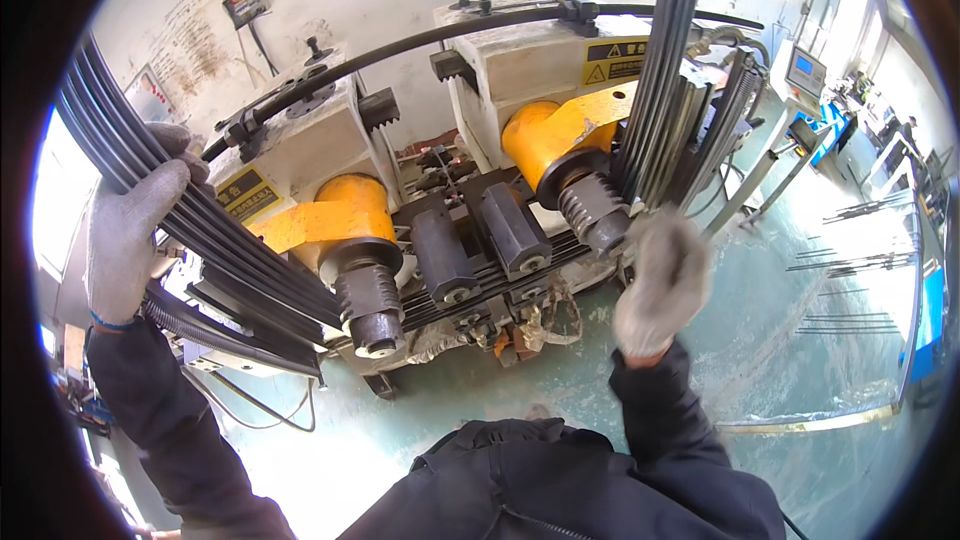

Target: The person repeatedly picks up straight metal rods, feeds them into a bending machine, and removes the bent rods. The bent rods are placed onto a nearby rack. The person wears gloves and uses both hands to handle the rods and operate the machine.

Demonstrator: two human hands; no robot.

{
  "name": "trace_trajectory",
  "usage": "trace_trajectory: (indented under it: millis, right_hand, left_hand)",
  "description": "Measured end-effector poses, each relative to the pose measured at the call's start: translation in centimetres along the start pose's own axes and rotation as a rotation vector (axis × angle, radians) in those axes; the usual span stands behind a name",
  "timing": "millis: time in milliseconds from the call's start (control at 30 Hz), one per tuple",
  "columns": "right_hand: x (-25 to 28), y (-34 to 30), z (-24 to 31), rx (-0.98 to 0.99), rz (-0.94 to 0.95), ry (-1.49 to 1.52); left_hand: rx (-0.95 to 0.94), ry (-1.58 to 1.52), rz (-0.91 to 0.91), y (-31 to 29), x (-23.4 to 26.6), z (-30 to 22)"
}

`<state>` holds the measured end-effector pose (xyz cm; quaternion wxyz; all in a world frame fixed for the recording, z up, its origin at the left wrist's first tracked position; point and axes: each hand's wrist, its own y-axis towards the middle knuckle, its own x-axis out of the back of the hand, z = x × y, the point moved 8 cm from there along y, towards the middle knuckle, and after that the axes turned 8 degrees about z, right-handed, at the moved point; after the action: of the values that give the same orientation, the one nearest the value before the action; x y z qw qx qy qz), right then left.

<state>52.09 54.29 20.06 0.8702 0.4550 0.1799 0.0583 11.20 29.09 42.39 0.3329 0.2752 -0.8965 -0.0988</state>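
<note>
A bundle of black rods, bent across the yellow-rollered bending machine, is gripped at both ends: left hand fingers clamped around it, right hand blurred, apparently closed. Both ends are best kept level, rods seated together.

Bright daylight glares at both sides, fisheye-bent black rim, right hand motion-blurred

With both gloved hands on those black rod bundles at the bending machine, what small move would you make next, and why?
Probably firm up the right hand: it looks blurred at the upright rod bundle, while the left hand already wraps the left rod bundle. The rods run between the ribbed rollers, so an even grip seems wise.
</note>
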Motion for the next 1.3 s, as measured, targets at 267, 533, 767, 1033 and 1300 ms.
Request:
trace_trajectory:
  millis: [267,533,767,1033,1300]
  right_hand:
    - [1.3,-16.5,-15.0,-1.073,-0.022,0.184]
    - [-3.9,-14.2,-17.4,-1.113,-0.016,0.639]
    - [-4.7,-14.8,-18.7,-1.164,-0.075,0.561]
    - [-1.4,-15.8,-13.0,-1.208,-0.126,0.612]
    - [9.4,-18.1,-0.4,-1.112,-0.362,0.757]
  left_hand:
    - [0.074,0.090,-0.014,-0.4,0.5,-0.2]
    - [0.128,0.077,-0.023,-0.8,0.6,0.0]
    - [0.129,0.049,0.033,-0.7,0.6,0.1]
    - [-0.032,0.057,-0.307,-8.6,0.1,-5.0]
    - [-0.101,-0.357,-0.497,-28.1,-4.0,-4.0]
